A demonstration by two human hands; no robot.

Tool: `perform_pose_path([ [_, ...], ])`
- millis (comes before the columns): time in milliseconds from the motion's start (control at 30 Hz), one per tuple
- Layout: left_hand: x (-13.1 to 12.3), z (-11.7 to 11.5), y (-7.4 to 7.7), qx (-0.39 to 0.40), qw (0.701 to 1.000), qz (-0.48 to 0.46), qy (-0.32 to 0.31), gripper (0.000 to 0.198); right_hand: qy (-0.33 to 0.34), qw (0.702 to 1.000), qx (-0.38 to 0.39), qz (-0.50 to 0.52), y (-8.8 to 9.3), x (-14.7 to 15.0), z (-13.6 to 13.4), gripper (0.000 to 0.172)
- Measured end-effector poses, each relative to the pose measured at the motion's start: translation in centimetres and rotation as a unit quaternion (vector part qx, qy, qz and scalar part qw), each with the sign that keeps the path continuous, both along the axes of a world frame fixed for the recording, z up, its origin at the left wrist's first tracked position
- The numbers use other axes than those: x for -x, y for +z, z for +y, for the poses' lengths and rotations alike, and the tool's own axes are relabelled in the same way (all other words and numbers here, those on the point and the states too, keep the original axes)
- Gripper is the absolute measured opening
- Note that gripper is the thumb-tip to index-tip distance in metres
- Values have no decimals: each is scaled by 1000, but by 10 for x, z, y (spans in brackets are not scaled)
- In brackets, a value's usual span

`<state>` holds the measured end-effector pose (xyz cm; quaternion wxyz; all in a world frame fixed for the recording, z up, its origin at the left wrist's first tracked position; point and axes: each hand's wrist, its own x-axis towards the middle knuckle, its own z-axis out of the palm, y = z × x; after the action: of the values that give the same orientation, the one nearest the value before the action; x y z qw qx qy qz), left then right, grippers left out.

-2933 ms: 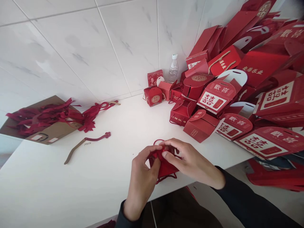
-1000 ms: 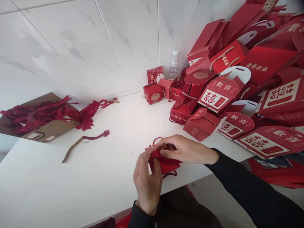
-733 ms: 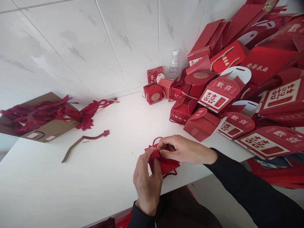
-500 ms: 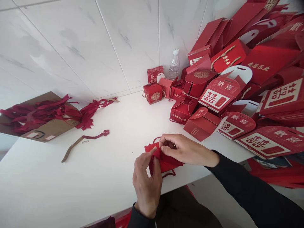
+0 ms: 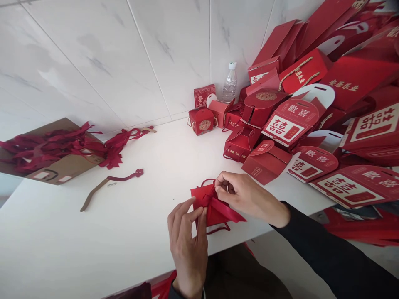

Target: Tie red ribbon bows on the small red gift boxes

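Note:
A small red gift box [image 5: 215, 209] with a red ribbon across it lies near the front edge of the white table [image 5: 93, 245]. My left hand [image 5: 187, 243] pinches the ribbon at the box's left side with thumb and forefinger. My right hand [image 5: 249, 197] rests on the box's upper right, its fingers pinched on the ribbon near the knot. A thin red cord loops out from under the box.
A heap of red gift boxes and bags [image 5: 311, 112] fills the right side. A clear water bottle [image 5: 230, 83] stands by the tiled wall. At the far left, a brown cardboard box [image 5: 52, 170] holds red ribbons [image 5: 52, 145]. One loose ribbon strip [image 5: 109, 185] lies on the table.
The ribbon has been drawn out into a longer tail to the right across the box. My left hand has slid down and its fingers have loosened; my right hand has shifted slightly right.

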<state>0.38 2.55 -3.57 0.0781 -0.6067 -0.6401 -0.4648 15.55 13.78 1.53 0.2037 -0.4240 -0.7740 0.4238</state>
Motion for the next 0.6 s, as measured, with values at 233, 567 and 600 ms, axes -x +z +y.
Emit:
perform_pose_path([
  [233,-2,-1,6,11,1000,5,23,16,7,1000,27,-2,0,-5,0,11],
  [567,1,1,13,34,996,55,57,16,12,999,34,-3,4,-3,2,11],
  [600,1,2,15,39,997,53,51,18,12,999,33,-2,5,-3,2,10],
])
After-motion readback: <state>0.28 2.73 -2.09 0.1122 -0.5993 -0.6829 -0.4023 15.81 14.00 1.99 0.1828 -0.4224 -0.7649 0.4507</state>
